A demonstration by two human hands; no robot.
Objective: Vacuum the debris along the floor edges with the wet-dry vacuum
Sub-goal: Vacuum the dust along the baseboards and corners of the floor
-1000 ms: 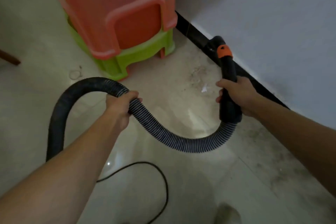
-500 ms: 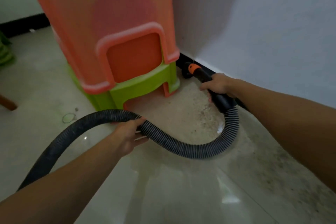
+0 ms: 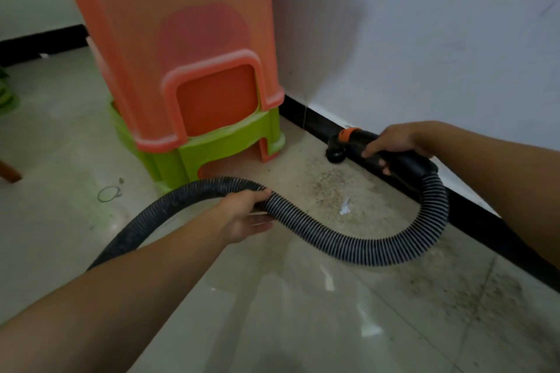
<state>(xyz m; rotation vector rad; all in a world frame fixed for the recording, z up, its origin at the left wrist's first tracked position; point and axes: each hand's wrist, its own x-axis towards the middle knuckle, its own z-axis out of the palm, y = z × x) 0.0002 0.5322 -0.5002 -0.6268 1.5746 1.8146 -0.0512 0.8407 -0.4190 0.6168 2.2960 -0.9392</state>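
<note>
My right hand (image 3: 394, 141) grips the black vacuum nozzle (image 3: 353, 142), which has an orange collar and lies low along the black baseboard (image 3: 306, 121). Its round mouth touches the floor at the wall edge. From the nozzle a ribbed black hose (image 3: 348, 242) loops down and back to the left. My left hand (image 3: 247, 213) holds the hose partway along, fingers curled round it. A patch of gritty debris (image 3: 325, 182) and a small white scrap (image 3: 345, 206) lie on the tile between the hose and the nozzle.
A stack of orange and green plastic stools (image 3: 188, 94) stands in the corner just left of the nozzle. More dirt (image 3: 472, 291) speckles the floor along the baseboard at the right. A thin wire ring (image 3: 107, 193) lies on the tile at left. A wooden leg (image 3: 9, 172) shows at the far left.
The nozzle has dropped from upright to lying along the baseboard and moved toward the corner, then drawn back right. My view has come lower and closer. Both hands keep their hold.
</note>
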